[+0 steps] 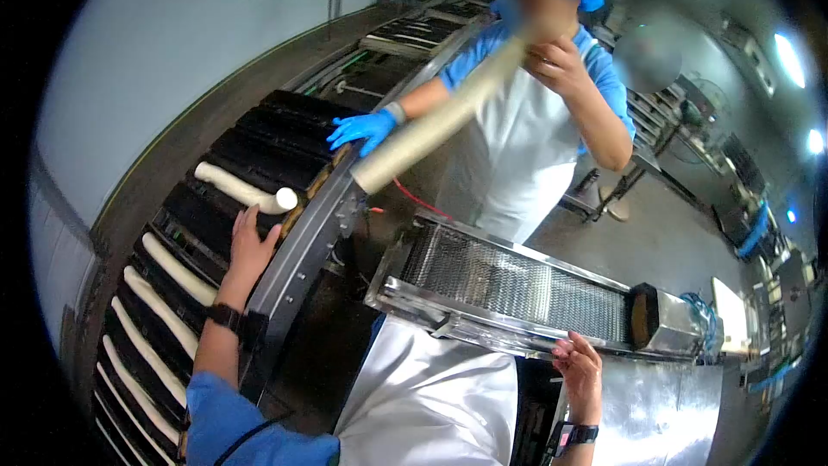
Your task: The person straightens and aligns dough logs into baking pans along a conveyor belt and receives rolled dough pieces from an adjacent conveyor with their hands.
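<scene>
"What's the biggest thing out there?"

"The conveyor, running along my left side, with a row of white rolls lying across its black slats. A co-worker stands by its metal-railed edge, gloved hand at that rail."

"Then?"

"The mesh belt, in front of my apron. Above it slants a long roll, its upper end by the co-worker's bare hand."

"And the piece nearest you?"

"One short roll, lying across the conveyor, one end close to the railed edge. My left grip is spread open below that end, fingertips against it, not closed around it."

"The other?"

"My right grip is loosely curled, partly open, nothing seen in it, just beside the mesh belt's near edge. I can't tell whether it touches."
</scene>
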The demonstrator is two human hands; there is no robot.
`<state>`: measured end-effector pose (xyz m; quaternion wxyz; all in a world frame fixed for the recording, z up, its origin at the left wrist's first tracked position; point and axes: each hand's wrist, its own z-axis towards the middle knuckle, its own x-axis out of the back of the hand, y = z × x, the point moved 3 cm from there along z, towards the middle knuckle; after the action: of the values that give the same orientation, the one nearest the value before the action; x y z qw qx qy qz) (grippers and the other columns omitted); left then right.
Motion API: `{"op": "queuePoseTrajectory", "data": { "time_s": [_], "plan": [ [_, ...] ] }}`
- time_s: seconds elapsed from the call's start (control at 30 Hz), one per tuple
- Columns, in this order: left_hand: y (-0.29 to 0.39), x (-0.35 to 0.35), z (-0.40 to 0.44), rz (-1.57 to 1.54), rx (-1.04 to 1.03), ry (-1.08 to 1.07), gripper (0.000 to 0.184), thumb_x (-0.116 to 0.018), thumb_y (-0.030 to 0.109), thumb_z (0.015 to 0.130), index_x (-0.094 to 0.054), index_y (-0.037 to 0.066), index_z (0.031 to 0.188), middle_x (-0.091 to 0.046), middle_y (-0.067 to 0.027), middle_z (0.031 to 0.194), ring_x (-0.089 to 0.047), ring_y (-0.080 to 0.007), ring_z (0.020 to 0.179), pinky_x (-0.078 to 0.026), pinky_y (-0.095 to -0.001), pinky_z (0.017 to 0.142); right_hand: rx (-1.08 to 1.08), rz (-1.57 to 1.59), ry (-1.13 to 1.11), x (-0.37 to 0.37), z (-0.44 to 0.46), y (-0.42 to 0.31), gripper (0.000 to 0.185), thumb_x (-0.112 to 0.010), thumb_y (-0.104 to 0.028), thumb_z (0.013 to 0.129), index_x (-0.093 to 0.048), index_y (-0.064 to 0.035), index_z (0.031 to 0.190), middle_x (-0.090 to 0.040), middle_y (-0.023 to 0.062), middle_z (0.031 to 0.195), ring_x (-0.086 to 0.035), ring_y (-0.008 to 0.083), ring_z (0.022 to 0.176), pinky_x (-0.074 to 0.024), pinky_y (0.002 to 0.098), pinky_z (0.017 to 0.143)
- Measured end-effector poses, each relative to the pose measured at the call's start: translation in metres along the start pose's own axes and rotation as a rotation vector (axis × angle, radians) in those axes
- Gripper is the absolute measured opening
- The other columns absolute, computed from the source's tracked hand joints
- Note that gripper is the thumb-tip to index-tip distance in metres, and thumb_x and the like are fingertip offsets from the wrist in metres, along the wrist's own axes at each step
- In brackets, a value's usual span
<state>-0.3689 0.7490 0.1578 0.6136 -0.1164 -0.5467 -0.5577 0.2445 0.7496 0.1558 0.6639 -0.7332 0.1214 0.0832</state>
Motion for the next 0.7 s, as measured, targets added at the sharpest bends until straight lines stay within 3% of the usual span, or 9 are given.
{"op": "queuePoseTrajectory", "data": {
  "time_s": [0.07, 0.17, 0.2, 0.33, 0.37, 0.5, 0.57, 0.67, 0.7],
  "plan": [
    [-0.036, 0.005, 0.033, 0.023, -0.057, -0.025, 0.065, -0.063, 0.034, 0.089, -0.042, -0.005, 0.136, -0.044, -0.0236, 0.140, -0.034, -0.0423, 0.134, -0.024, -0.0469, 0.114, -0.032, 0.028, 0.021, -0.033, -0.004, 0.015, 0.040, -0.055, -0.010, 0.088, -0.053, 0.0041, 0.125, -0.067, 0.0156, 0.105, -0.067, 0.0214, 0.091, -0.0543, 0.0325, 0.078],
    [-0.019, -0.006, 0.043, 0.019, -0.057, -0.135, 0.065, -0.060, 0.043, 0.089, -0.045, 0.003, 0.138, -0.044, -0.0198, 0.142, -0.026, -0.0420, 0.139, -0.018, -0.0479, 0.116, -0.064, 0.083, 0.035, -0.019, -0.003, 0.031, 0.038, -0.055, -0.012, 0.089, -0.053, 0.0032, 0.123, -0.067, 0.0145, 0.103, -0.067, 0.0213, 0.090, -0.0538, 0.0314, 0.076],
    [-0.023, -0.016, 0.049, 0.046, 0.051, -0.148, 0.066, -0.060, 0.050, 0.087, -0.047, 0.011, 0.139, -0.039, -0.0169, 0.146, -0.013, -0.0391, 0.144, -0.014, -0.0591, 0.114, -0.089, 0.116, 0.030, -0.018, -0.002, 0.036, 0.037, -0.055, -0.012, 0.089, -0.053, 0.0027, 0.123, -0.067, 0.0144, 0.103, -0.067, 0.0217, 0.090, -0.0541, 0.0314, 0.076],
    [0.015, -0.012, 0.066, 0.117, 0.355, -0.205, 0.078, -0.062, 0.062, 0.081, -0.044, 0.017, 0.141, -0.030, -0.0102, 0.153, 0.000, -0.0364, 0.145, -0.010, -0.0720, 0.108, -0.113, 0.166, 0.044, -0.019, 0.006, 0.050, 0.038, -0.055, -0.011, 0.088, -0.053, 0.0016, 0.124, -0.067, 0.0157, 0.104, -0.067, 0.0232, 0.091, -0.0560, 0.0328, 0.074],
    [0.006, -0.026, 0.080, 0.150, 0.356, -0.248, 0.081, -0.061, 0.065, 0.080, -0.042, 0.018, 0.143, -0.030, -0.0103, 0.153, 0.000, -0.0359, 0.146, -0.011, -0.0707, 0.109, -0.135, 0.144, 0.088, -0.018, -0.001, 0.050, 0.038, -0.055, -0.011, 0.088, -0.053, 0.0017, 0.124, -0.067, 0.0162, 0.105, -0.067, 0.0235, 0.092, -0.0563, 0.0332, 0.074],
    [0.017, -0.052, 0.102, 0.196, 0.416, -0.221, 0.078, -0.059, 0.064, 0.081, -0.040, 0.022, 0.145, -0.024, -0.0147, 0.155, -0.002, -0.0360, 0.146, -0.013, -0.0700, 0.109, -0.132, 0.139, 0.129, -0.018, -0.002, 0.048, 0.039, -0.056, -0.011, 0.088, -0.053, 0.0029, 0.124, -0.067, 0.0184, 0.107, -0.068, 0.0262, 0.093, -0.0569, 0.0337, 0.076],
    [0.014, -0.061, 0.111, 0.175, 0.392, -0.153, 0.068, -0.058, 0.058, 0.086, -0.037, 0.032, 0.145, -0.012, -0.0142, 0.158, -0.005, -0.0341, 0.146, -0.018, -0.0699, 0.108, -0.130, 0.172, 0.130, -0.014, -0.002, 0.057, 0.037, -0.055, -0.010, 0.088, -0.054, 0.0027, 0.123, -0.067, 0.0184, 0.106, -0.068, 0.0267, 0.093, -0.0567, 0.0344, 0.077],
    [-0.003, -0.091, 0.128, 0.109, 0.312, -0.047, 0.053, -0.064, 0.036, 0.089, -0.043, 0.034, 0.138, -0.019, -0.0165, 0.155, -0.011, -0.0365, 0.145, -0.027, -0.0695, 0.104, -0.201, 0.228, 0.136, -0.019, 0.002, 0.065, 0.039, -0.056, -0.010, 0.088, -0.051, 0.0064, 0.123, -0.066, 0.0150, 0.103, -0.066, 0.0222, 0.091, -0.0535, 0.0320, 0.081],
    [-0.010, -0.096, 0.131, 0.115, 0.305, -0.063, 0.053, -0.064, 0.036, 0.089, -0.043, 0.034, 0.138, -0.019, -0.0165, 0.155, -0.011, -0.0365, 0.145, -0.027, -0.0695, 0.104, -0.209, 0.229, 0.152, -0.020, -0.001, 0.066, 0.039, -0.056, -0.010, 0.088, -0.051, 0.0064, 0.123, -0.066, 0.0150, 0.103, -0.066, 0.0222, 0.091, -0.0535, 0.0320, 0.081]
  ]
}}
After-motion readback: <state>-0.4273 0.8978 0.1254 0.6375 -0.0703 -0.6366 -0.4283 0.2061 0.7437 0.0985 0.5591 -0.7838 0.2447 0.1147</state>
